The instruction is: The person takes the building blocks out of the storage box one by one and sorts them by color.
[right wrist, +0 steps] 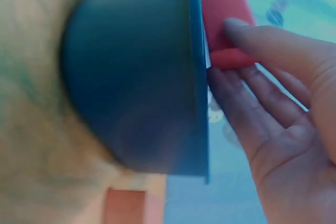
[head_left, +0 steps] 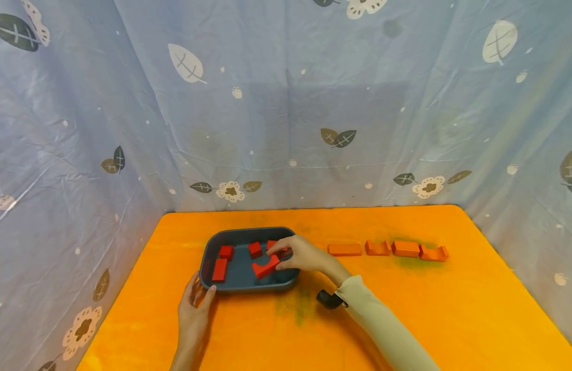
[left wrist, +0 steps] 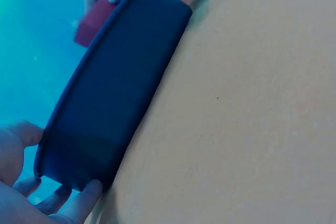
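Fingers of the left hand rest straight against the near corner of the dark blue tray, apparently steadying it, while the right hand pinches an L-shaped red block inside. Five red blocks show in the tray at frame centre; four orange blocks line the tabletop to the right.

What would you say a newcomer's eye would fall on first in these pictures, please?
Most likely the bright orange table, with the dark blue tray near its left side holding several red blocks. Next, the right hand reaching into the tray and pinching a red L-shaped block, while the left hand rests on the tray's near corner. A row of four orange blocks lies to the right of the tray.
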A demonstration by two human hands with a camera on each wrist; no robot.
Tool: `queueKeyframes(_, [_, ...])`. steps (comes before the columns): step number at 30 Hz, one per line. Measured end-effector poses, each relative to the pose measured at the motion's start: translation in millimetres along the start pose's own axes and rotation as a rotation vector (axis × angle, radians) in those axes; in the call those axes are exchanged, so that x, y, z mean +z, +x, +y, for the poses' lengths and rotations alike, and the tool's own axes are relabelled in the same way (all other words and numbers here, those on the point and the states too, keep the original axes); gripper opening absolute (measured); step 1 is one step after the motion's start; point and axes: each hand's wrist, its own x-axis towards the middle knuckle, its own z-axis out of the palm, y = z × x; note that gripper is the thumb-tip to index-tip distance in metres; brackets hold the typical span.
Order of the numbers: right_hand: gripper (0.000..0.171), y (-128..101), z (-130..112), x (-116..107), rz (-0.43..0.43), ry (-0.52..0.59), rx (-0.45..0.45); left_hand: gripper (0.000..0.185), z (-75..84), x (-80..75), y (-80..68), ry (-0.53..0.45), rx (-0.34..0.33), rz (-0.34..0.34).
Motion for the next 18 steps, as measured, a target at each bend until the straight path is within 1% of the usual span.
queueKeyframes(2, [0.037,-9.0,5.7,-2.5,0.059,0.139,0.034,0.069,0.7,0.3,0.2,-0.003,0.004,0.001])
queueKeyframes(4, [0.037,-17.8,11.8,-4.8,0.112,0.221,0.064,0.068,1.4,0.5,0.5,-0.003,0.007,0.003])
queueKeyframes(6, [0.037,-27.2,16.7,-7.8,0.149,0.277,0.098,0.068,1.9,0.7,0.7,-0.006,0.007,0.003])
queueKeyframes(12, [0.041,-55.9,25.9,-18.2,0.212,0.35,0.186,0.068,2.0,1.0,1.0,-0.01,0.013,0.002])
queueKeyframes(15, [0.042,-68.4,30.1,-23.0,0.237,0.382,0.208,0.068,1.8,0.7,1.1,0.009,0.015,0.0])
queueKeyframes(18, [0.043,-78.4,33.6,-27.3,0.254,0.39,0.223,0.069,1.6,-0.1,0.8,0.025,0.009,-0.003])
